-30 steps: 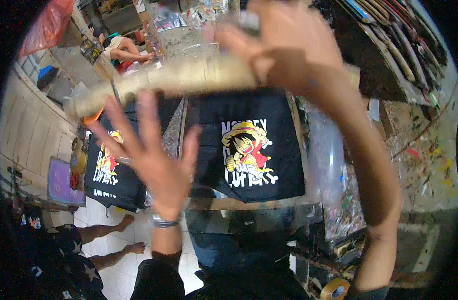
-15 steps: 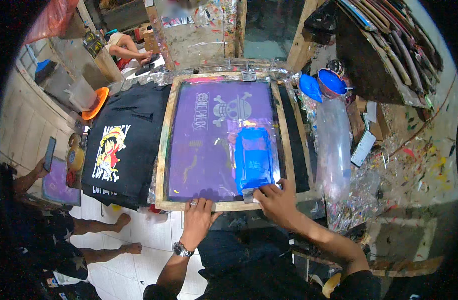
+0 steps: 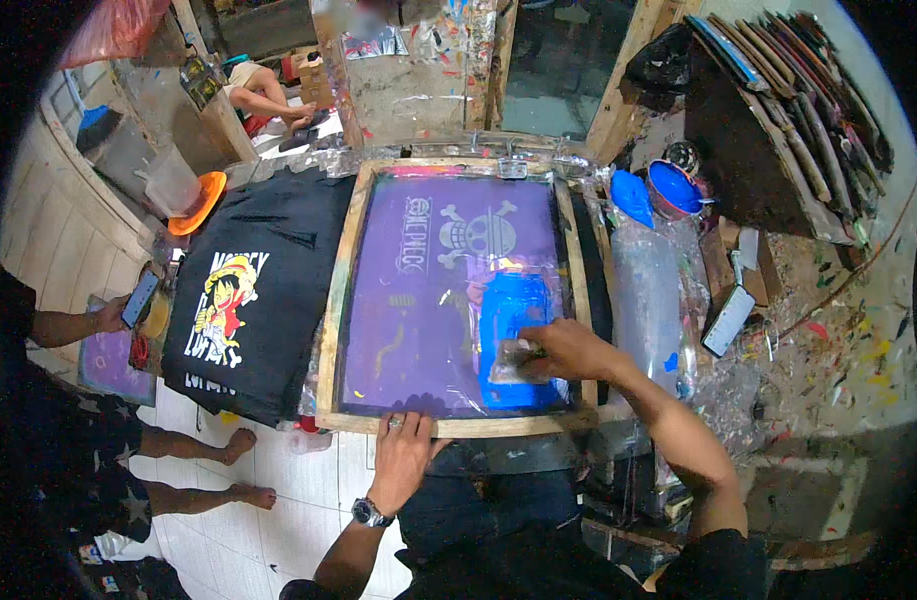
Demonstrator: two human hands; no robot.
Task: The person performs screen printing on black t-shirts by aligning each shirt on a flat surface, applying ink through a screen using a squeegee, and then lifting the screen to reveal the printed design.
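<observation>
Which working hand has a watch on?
The left hand, on the wooden frame: a silver watch circles its wrist. The right hand, gripping the scraper, shows none.

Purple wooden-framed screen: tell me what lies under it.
Black fabric shows past the right edge of the screen, apparently running beneath it. Whatever else lies underneath is covered and cannot be seen.
</observation>
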